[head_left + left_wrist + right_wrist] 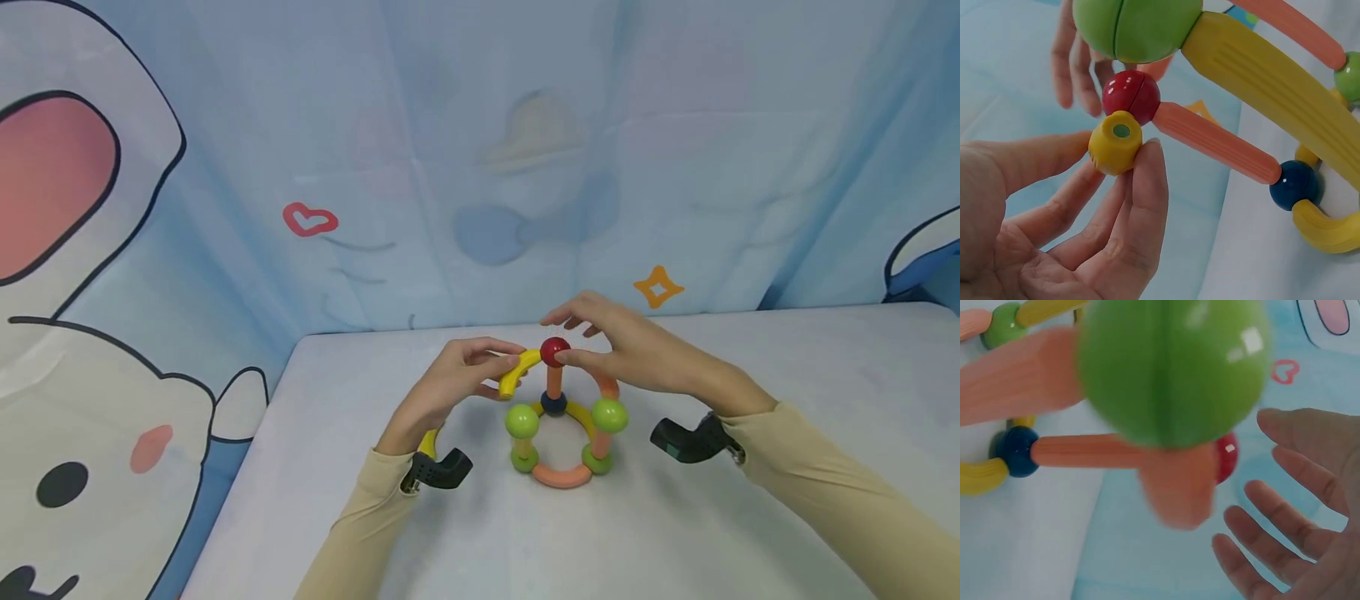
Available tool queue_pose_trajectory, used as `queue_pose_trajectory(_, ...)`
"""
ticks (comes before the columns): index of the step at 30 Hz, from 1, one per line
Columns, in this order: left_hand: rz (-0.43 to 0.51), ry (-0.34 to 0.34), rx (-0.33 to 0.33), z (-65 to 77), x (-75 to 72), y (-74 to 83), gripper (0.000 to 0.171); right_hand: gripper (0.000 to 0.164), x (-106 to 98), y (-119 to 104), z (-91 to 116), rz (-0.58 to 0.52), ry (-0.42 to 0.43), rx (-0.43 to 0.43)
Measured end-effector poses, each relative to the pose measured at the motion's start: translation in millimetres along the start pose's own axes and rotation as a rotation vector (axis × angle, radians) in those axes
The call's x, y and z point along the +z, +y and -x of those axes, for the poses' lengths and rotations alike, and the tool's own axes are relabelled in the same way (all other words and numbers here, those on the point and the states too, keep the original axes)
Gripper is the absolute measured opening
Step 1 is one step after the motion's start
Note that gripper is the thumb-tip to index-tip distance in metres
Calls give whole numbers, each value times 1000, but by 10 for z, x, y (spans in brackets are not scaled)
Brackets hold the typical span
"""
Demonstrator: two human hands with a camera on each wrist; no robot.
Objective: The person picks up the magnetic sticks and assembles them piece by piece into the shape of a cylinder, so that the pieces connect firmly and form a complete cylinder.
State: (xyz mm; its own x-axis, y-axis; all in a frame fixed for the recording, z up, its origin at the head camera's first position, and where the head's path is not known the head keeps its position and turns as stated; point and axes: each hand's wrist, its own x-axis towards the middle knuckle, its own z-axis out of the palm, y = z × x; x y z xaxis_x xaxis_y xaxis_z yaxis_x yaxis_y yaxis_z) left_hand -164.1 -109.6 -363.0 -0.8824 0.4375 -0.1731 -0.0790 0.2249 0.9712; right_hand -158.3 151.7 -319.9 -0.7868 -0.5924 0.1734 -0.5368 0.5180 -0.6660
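Observation:
Between thumb and fingertips, my left hand pinches a curved yellow rod. One end of that rod meets the red ball; its other end, with a hole, faces the camera in the left wrist view. The red ball tops an upright orange rod rising from a dark blue ball. My right hand hovers at the red ball's right, fingers spread, its thumb tip overlapping the ball in the head view. A curved orange rod juts from the right upper green ball.
The toy frame stands on a white table; curved rods such as an orange one join balls into its base ring. A left green ball tops another upright. Another yellow piece lies by my left wrist. A printed blue curtain hangs behind.

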Motion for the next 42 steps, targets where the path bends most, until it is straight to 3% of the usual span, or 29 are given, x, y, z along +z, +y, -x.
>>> queue_pose_trajectory(5, 54, -26, 5, 18, -44, -27, 32, 34, 29, -265, 24, 68, 28, -110)
queue_pose_trajectory(9, 96, -47, 14, 25, -76, -37, 32, 28, 156, -477, 67, 112, -70, -231)
queue_pose_trajectory(12, 107, -48, 9, 22, -86, -41, 32, 27, 259, -557, 81, 153, -138, -271)
queue_pose_trajectory(18, 110, -52, -3, 18, -97, -48, 33, 27, 377, -572, 44, 187, -199, -250)
queue_pose_trajectory(30, 111, -44, -8, 9, -102, -35, 33, 24, 398, -525, -1, 196, -254, -250)
queue_pose_trajectory(42, 120, -62, 6, 16, -98, -24, 34, 30, 449, -464, 30, 215, -154, -358)
